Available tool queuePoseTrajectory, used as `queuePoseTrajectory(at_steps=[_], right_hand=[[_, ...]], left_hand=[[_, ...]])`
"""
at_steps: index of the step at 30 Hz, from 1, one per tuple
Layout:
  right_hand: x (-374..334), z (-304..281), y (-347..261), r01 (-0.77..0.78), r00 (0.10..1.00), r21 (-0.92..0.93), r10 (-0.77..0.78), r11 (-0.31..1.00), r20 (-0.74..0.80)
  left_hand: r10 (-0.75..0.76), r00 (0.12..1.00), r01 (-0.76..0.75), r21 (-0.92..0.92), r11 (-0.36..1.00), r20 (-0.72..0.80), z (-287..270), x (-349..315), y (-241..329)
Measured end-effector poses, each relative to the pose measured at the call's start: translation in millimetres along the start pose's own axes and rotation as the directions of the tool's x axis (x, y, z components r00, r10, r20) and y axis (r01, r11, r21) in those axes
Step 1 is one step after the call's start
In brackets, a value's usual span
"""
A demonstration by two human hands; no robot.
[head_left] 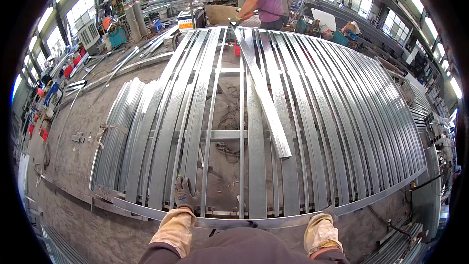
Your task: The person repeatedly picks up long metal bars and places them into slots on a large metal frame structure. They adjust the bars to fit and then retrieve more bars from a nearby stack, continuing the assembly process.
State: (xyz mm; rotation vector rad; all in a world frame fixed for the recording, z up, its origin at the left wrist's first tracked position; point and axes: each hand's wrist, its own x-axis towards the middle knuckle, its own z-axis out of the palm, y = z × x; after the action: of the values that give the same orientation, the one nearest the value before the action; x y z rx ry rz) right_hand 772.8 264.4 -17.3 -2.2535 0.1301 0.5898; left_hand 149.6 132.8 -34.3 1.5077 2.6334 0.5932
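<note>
My left hand (185, 194), in a grey glove below a pale work cuff, lies at the near end of a narrow metal slat on the left of the frame. Its fingers point forward and look stretched out. Of my right hand (328, 210) only a dark gloved bit shows beyond its pale cuff, by the near rail (283, 222); its fingers are hidden. Long, shiny metal slats run away from me across the frame. One loose slat (266, 99) lies slantwise over the others, its near end right of centre. At its far end is a co-worker's gloved hand (235, 20).
The co-worker (269, 0) stands at the far edge. A tied bundle of metal strips (116, 137) lies at the left. Coiled cables (228, 151) show on the floor between slats. Metal stock (422, 110) is stacked at the right, with machines and scrap farther back.
</note>
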Motion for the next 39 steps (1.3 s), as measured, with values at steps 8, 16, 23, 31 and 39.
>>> queuePoseTrajectory(at_steps=[8, 16, 23, 31, 39], right_hand=[[-2, 5, -2, 0.003, 1.000, -0.006, -0.003, 1.000, 0.003], [-2, 5, 1, 0.003, 1.000, 0.001, -0.003, 1.000, -0.008], [1, 9, 1, 0.000, 1.000, -0.010, -0.001, 1.000, -0.028], [6, 18, -1, -0.010, 0.999, -0.051, 0.008, 0.999, -0.032], [14, 12, 4, -0.047, 0.999, -0.065, 0.046, 0.997, -0.017]], left_hand=[[0.021, 1.000, -0.021, -0.021, 1.000, -0.007, 2, 0, -3], [-0.047, 0.998, 0.045, -0.064, 0.997, -0.040, 6, 6, 7], [0.402, 0.916, -0.359, -0.435, 0.826, 0.008, 28, 32, 169], [0.024, 0.890, 0.201, -0.438, 0.876, 0.455, 86, 102, 387], [-0.329, 0.750, 0.431, -0.046, 0.901, 0.574, 85, 154, 465]])
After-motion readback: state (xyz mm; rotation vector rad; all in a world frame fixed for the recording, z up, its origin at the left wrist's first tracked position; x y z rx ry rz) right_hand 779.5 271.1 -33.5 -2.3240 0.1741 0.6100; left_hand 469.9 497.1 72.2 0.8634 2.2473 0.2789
